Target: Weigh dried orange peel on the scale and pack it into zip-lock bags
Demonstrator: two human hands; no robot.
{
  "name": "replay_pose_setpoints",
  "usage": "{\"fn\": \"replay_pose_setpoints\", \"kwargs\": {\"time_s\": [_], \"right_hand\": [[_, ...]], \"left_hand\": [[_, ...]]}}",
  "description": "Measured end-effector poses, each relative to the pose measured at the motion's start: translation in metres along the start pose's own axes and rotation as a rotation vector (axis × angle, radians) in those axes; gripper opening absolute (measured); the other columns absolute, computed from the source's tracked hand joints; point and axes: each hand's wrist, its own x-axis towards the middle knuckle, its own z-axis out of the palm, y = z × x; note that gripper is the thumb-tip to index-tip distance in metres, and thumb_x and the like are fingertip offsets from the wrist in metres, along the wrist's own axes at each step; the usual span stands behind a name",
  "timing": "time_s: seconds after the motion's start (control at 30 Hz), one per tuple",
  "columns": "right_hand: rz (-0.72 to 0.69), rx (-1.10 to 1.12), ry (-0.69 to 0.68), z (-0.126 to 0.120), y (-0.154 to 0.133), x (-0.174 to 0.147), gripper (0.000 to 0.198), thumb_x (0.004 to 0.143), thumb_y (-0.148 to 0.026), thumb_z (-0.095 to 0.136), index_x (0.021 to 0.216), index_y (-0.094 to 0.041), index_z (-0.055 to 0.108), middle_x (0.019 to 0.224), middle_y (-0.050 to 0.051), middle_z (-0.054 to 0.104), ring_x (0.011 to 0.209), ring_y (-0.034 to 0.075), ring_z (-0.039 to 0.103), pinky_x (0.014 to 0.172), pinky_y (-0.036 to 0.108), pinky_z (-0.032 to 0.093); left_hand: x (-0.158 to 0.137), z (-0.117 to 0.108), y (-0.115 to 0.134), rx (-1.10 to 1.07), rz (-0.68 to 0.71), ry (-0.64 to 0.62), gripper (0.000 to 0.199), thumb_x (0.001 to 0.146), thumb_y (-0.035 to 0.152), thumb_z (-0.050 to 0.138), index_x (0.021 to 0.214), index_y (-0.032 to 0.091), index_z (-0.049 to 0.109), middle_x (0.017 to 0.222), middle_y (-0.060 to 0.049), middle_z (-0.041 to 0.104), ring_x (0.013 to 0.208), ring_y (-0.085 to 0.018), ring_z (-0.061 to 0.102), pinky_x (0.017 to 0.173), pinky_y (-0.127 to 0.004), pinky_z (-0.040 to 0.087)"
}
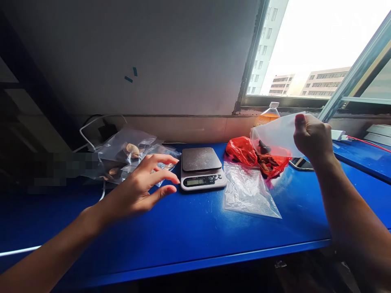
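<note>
My left hand (143, 185) hovers just left of a digital kitchen scale (201, 167), its fingers apart and holding nothing. The scale has a bare dark square plate, a white body and a small lit display. Raised on the right, my right hand (313, 134) is closed on the corner of a translucent white sheet (275, 136). The sheet hangs over an open red plastic bag (242, 150), in which dark brown dried pieces (269, 162) show; part of them is hidden behind it. A flat clear plastic bag (249, 193) lies right of the scale.
Clear bags with tan pieces (132, 150) lie at the left beside a white cable (82, 130). A bottle of orange drink (269, 114) stands by the window. A phone (301, 164) and a white charger with a red cable (339, 135) lie at the right on the blue table (195, 228).
</note>
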Motion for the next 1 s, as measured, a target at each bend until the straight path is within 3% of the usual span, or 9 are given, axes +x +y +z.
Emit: {"fn": "replay_pose_setpoints", "kwargs": {"time_s": [0.13, 0.3, 0.43, 0.57, 0.7, 0.83, 1.0], "right_hand": [[0.023, 0.095, -0.029, -0.005, 0.007, 0.001, 0.032, 0.088, -0.028, 0.042, 0.098, -0.017, 0.071, 0.078, 0.012, 0.069, 0.068, 0.022, 0.058, 0.066, 0.032, 0.039], [0.119, -0.063, -0.073, -0.01, 0.016, 0.0, 0.029, 0.083, -0.034, 0.052, 0.101, -0.027, 0.075, 0.086, 0.01, 0.072, 0.073, 0.025, 0.059, 0.063, 0.034, 0.036], [0.165, -0.102, 0.069, -0.011, 0.004, -0.002, 0.034, 0.088, -0.038, 0.049, 0.106, -0.024, 0.075, 0.081, 0.012, 0.07, 0.073, 0.027, 0.059, 0.064, 0.036, 0.034], [0.126, -0.02, 0.148, -0.01, -0.008, -0.002, 0.037, 0.085, -0.041, 0.052, 0.1, -0.015, 0.073, 0.065, 0.008, 0.06, 0.062, 0.022, 0.052, 0.063, 0.034, 0.035], [0.142, -0.024, 0.09, -0.009, -0.01, -0.004, 0.026, 0.078, -0.029, 0.051, 0.085, -0.015, 0.071, 0.061, 0.006, 0.055, 0.059, 0.02, 0.049, 0.061, 0.032, 0.034], [0.186, -0.137, -0.032, -0.01, -0.013, -0.007, 0.028, 0.082, -0.029, 0.045, 0.087, -0.021, 0.071, 0.065, 0.006, 0.058, 0.06, 0.021, 0.046, 0.063, 0.034, 0.033], [0.163, -0.004, 0.134, -0.004, -0.022, -0.011, 0.023, 0.078, -0.027, 0.05, 0.087, -0.02, 0.07, 0.067, 0.004, 0.06, 0.061, 0.019, 0.049, 0.062, 0.031, 0.033]], "left_hand": [[0.001, -0.002, 0.001, 0.023, 0.021, -0.009, 0.014, 0.094, 0.034, 0.059, 0.097, 0.028, 0.071, 0.124, -0.006, 0.059, 0.119, -0.025, 0.057, 0.088, -0.032, 0.056], [0.003, -0.004, 0.004, 0.006, 0.006, -0.045, 0.017, 0.094, 0.036, 0.058, 0.096, 0.028, 0.072, 0.126, -0.007, 0.06, 0.116, -0.026, 0.058, 0.085, -0.033, 0.058], [0.003, -0.002, 0.002, 0.023, -0.001, -0.063, 0.017, 0.094, 0.036, 0.057, 0.096, 0.028, 0.073, 0.125, -0.006, 0.061, 0.118, -0.026, 0.057, 0.085, -0.032, 0.057], [-0.001, 0.0, -0.002, 0.016, -0.006, -0.06, 0.018, 0.095, 0.037, 0.058, 0.098, 0.028, 0.073, 0.128, -0.006, 0.058, 0.115, -0.025, 0.057, 0.088, -0.032, 0.056], [-0.004, 0.0, -0.003, 0.017, -0.062, -0.087, 0.019, 0.095, 0.037, 0.057, 0.1, 0.028, 0.072, 0.132, -0.006, 0.054, 0.107, -0.022, 0.059, 0.085, -0.031, 0.057], [-0.004, -0.001, -0.001, 0.028, -0.082, -0.096, 0.021, 0.096, 0.039, 0.055, 0.1, 0.028, 0.072, 0.133, -0.004, 0.053, 0.113, -0.023, 0.056, 0.089, -0.031, 0.055], [-0.003, 0.0, -0.002, 0.032, -0.035, -0.105, 0.018, 0.096, 0.037, 0.055, 0.101, 0.029, 0.071, 0.132, -0.003, 0.053, 0.125, -0.024, 0.05, 0.087, -0.027, 0.055]]}}
